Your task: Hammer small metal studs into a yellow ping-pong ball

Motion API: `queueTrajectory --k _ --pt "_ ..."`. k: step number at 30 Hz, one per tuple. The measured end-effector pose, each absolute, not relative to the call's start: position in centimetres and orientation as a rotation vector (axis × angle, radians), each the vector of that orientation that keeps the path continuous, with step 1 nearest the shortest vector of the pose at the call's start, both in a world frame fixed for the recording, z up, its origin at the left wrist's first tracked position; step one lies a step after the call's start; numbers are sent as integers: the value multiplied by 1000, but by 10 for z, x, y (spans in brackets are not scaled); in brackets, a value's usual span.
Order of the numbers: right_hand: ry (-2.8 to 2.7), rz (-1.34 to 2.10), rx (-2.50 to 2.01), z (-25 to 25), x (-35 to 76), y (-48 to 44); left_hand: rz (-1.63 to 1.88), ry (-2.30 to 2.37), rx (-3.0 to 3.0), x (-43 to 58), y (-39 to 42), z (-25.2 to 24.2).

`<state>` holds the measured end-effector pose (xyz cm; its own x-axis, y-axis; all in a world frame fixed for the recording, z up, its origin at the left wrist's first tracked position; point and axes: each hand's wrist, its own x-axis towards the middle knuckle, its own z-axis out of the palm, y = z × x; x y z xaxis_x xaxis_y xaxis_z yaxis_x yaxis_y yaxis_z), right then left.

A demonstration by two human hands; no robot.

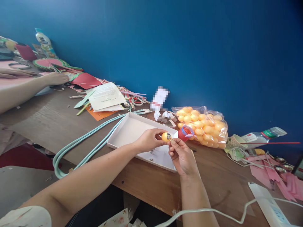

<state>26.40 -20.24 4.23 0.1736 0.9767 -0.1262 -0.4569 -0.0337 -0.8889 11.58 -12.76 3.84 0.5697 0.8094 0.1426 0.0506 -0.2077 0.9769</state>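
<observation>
My left hand (pixel 150 140) is closed around a small yellow ball (pixel 164 137), held above a shallow white box lid (pixel 129 124). A shiny silver piece (pixel 169 136) sits on the side of the ball that faces right. My right hand (pixel 183 156) pinches its thumb and fingers together right beside this silver piece; whatever lies between the fingertips is too small to make out. Below the hands, a few tiny metal bits (pixel 151 160) lie in the lid. Just behind my right hand is a red and blue roll (pixel 186 133).
A clear bag of yellow balls (pixel 203 126) leans near the blue wall. Light-blue cords (pixel 87 154) loop left of the lid. Papers (pixel 106 96) pile farther left, near another person's arm (pixel 28 91). A white cable (pixel 203 210) and power strip (pixel 270 205) lie at right.
</observation>
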Motion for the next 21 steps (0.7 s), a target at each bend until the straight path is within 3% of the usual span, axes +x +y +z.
queueTrajectory --k 21 --pt "-697 1267 -1062 43 263 -201 863 724 1714 116 -128 38"
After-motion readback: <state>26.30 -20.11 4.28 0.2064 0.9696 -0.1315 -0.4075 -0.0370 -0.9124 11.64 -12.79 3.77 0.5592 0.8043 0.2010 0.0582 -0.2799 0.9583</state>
